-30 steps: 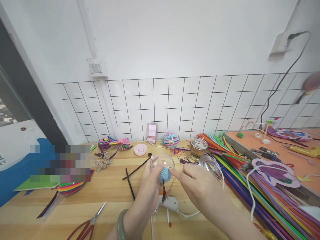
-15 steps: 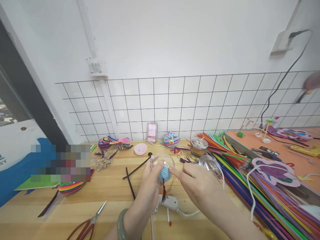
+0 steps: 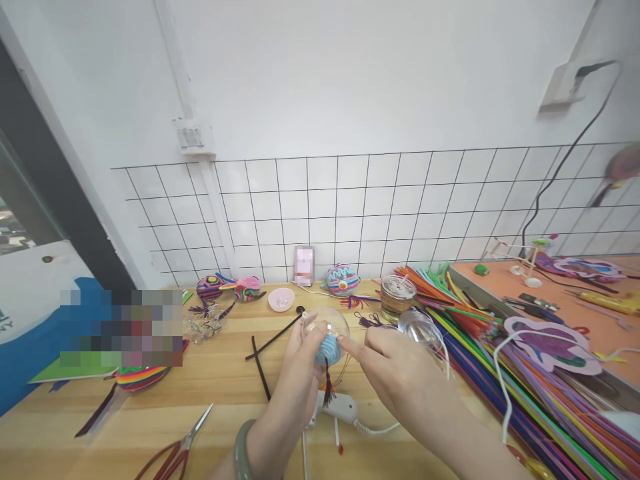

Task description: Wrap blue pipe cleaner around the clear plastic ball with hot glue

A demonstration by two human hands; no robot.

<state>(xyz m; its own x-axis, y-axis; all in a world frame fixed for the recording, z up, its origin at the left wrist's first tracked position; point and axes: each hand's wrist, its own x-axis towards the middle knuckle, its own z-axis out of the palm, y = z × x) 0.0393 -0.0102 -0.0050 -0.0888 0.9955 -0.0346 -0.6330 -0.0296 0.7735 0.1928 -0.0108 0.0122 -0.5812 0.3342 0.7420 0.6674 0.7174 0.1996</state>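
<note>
The left hand (image 3: 303, 355) is cupping a clear plastic ball (image 3: 338, 325) part-covered in light-blue cord (image 3: 329, 352), seemingly steadying it as the right hand (image 3: 395, 360) is touching it, forefinger extended, other fingers curled, any grip hidden.

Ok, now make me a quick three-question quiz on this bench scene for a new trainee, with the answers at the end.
1. True or false: the left hand is holding the clear ball.

2. Which part of the right hand reaches out to the ball?
A) little finger
B) index finger
C) thumb

3. Fill in the missing word: the scissors have ____ handles.

Key: 1. True; 2. B; 3. red
</note>
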